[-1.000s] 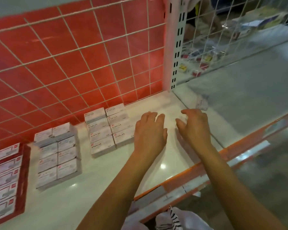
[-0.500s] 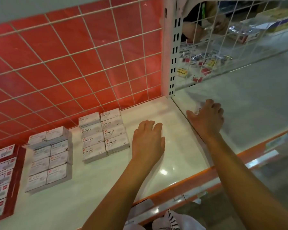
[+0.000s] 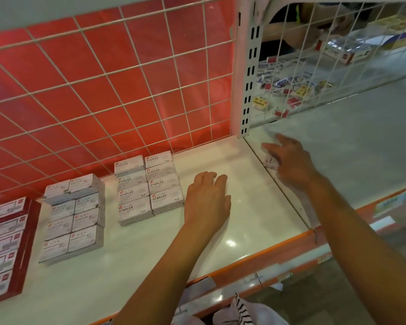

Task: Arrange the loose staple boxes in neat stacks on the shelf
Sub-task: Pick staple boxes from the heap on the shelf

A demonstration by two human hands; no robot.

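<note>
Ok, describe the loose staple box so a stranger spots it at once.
Find the white slotted upright at the back; the loose box lies just in front, partly under the right hand. Unlike the STAPLES boxes squared in a block beside the left hand, it sits alone and askew.

Soft, fairly bright indoor light falls from above, leaving 1 small white glare spot on the glossy shelf [image 3: 244, 207]. The red gridded back panel [image 3: 127, 102] glows pink near its right edge, and its wires bow with wide-angle distortion. The right hand [image 3: 291, 163] is motion-blurred. The left hand [image 3: 206, 200] is sharp. The small boxes [image 3: 300, 91] behind the mesh look soft.
</note>
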